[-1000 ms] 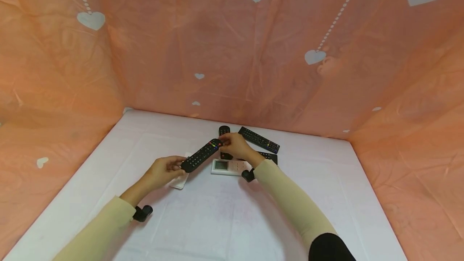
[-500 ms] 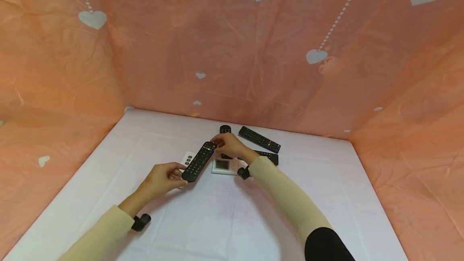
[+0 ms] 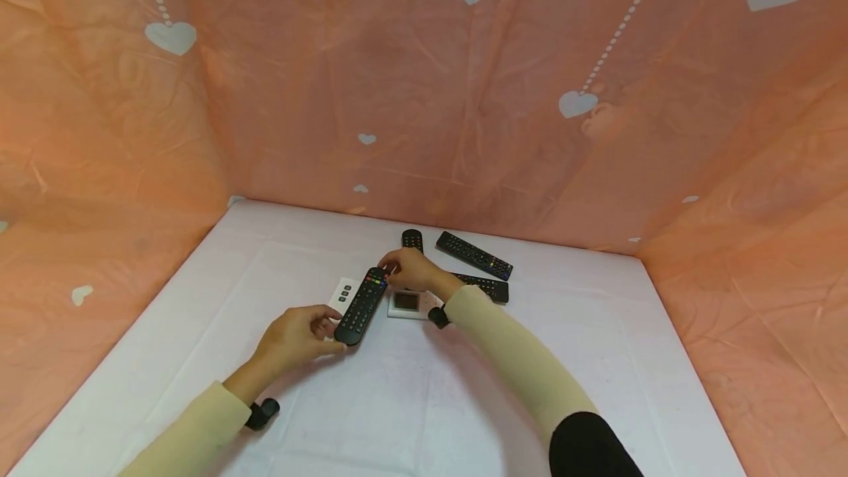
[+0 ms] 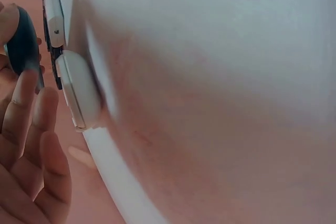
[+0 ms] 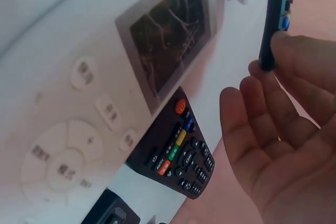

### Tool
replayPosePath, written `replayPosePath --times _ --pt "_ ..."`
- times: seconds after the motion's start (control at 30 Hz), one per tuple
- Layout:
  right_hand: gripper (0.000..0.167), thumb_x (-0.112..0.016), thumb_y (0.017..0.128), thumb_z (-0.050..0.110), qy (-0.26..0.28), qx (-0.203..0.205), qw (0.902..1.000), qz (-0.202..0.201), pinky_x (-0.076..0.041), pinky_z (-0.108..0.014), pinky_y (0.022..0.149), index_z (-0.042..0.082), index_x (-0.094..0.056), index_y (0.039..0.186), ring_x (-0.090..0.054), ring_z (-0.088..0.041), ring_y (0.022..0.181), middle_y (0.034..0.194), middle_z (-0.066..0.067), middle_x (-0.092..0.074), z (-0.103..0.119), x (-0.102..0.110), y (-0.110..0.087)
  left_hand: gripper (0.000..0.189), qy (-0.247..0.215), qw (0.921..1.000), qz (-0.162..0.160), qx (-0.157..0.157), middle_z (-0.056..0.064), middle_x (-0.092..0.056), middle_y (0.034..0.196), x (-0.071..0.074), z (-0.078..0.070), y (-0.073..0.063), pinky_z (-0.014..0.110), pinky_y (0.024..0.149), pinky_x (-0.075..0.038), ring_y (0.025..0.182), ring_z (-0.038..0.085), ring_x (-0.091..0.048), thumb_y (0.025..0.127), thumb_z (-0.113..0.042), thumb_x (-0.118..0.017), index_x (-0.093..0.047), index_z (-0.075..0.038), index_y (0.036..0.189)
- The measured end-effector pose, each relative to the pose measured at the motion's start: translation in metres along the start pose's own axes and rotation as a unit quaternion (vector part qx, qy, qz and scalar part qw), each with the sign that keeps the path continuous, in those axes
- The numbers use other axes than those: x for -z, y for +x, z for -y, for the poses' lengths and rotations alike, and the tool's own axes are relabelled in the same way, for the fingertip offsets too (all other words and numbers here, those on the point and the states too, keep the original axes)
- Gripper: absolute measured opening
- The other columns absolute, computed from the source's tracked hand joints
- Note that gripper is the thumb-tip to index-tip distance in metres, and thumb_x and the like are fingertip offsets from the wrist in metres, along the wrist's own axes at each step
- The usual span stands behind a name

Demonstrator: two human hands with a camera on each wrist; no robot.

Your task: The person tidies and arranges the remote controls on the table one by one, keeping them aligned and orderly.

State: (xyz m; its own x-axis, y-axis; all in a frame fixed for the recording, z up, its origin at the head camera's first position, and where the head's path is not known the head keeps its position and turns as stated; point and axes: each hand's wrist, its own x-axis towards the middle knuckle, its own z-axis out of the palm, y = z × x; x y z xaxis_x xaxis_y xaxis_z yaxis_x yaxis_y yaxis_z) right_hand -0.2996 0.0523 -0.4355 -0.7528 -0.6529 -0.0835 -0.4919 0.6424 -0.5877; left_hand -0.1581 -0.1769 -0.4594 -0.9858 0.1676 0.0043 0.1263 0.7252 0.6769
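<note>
Both hands hold a black remote control [image 3: 361,308] above the table. My left hand [image 3: 294,333] pinches its near end between thumb and fingers. At the far end, beside the coloured buttons, my right hand [image 3: 414,271] grips it with thumb and fingertips, as the right wrist view also shows. Partly behind the held remote lies a white remote [image 3: 343,293] with dark buttons. A white remote with a screen [image 3: 406,302] lies under the right wrist, partly covered. In the left wrist view, the held remote [image 4: 23,40] shows as a dark edge at the left.
Further black remotes lie on the white table [image 3: 397,403]: one upright behind the right hand [image 3: 412,239], a slanted remote [image 3: 474,255] at the back and another remote [image 3: 486,288] beside the right forearm. Orange cloth walls [image 3: 424,131] with hearts enclose the table's back and sides.
The held black remote has swung from a slant to a steeper angle and come nearer. My right hand has moved left and slightly nearer; my left hand has come slightly nearer. More of the white remote shows.
</note>
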Motion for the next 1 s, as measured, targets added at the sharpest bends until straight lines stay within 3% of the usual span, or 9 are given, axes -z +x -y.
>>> replayPosePath --times 0.2,0.6,1.0 --pt "0.032 -0.065 0.085 0.004 -0.049 0.006 0.9987 0.015 -0.052 -0.026 0.080 0.005 -0.066 0.117 -0.067 -0.018 0.092 0.102 -0.010 -0.071 0.007 -0.004 0.003 0.049 0.034 0.9994 0.002 0.007 -0.010 -0.065 0.076 -0.002 0.003 -0.001 0.027 0.064 -0.044 0.069 0.005 -0.056 0.060 -0.035 -0.090 -0.071 -0.017 0.101" --pt "0.031 -0.066 0.087 0.005 -0.067 -0.014 0.9970 0.036 -0.051 -0.027 0.082 0.006 -0.067 0.118 -0.065 -0.018 0.094 0.104 -0.010 -0.070 0.007 -0.016 0.010 0.054 0.072 0.9974 0.009 -0.004 -0.013 -0.060 0.074 -0.006 0.005 -0.001 0.027 0.062 -0.042 0.069 0.006 -0.051 0.058 -0.040 -0.090 -0.070 -0.019 0.103" --pt "0.029 -0.066 0.087 0.005 -0.066 -0.015 0.9970 0.036 -0.051 -0.027 0.082 0.006 -0.068 0.116 -0.064 -0.017 0.094 0.103 -0.009 -0.071 0.008 -0.019 0.011 0.059 0.077 0.9968 0.017 -0.011 -0.014 -0.056 0.075 -0.010 0.007 0.002 0.024 0.061 -0.040 0.069 0.005 -0.049 0.056 -0.038 -0.091 -0.069 -0.018 0.107"
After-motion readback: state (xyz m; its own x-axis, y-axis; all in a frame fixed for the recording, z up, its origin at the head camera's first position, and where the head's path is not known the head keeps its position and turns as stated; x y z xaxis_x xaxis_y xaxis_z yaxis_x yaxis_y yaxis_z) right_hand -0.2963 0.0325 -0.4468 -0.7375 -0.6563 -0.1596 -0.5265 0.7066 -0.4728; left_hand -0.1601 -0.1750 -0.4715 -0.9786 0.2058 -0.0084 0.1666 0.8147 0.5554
